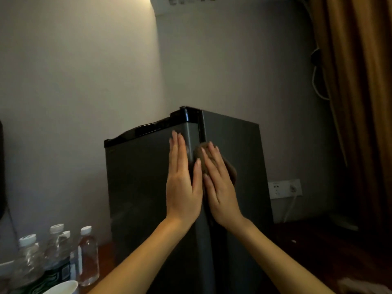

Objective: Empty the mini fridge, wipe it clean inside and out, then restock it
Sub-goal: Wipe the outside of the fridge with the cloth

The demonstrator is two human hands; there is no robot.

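The grey mini fridge point(144, 187) stands upright on a dark wooden top point(318, 251) against the wall, door closed and one vertical corner turned toward the camera, with a brown curtain point(360, 102) hanging to its right. The left hand point(183, 187) lies flat on the door face beside that corner, fingers straight and together, holding nothing; the right hand point(220, 187), fingers likewise extended, presses a brown cloth point(231, 170) against the side panel. Capped water bottles point(88, 257) stand grouped left of the fridge, a white wall socket point(284, 188) sits behind it, and a paper cup point(63, 287) shows at the bottom edge.
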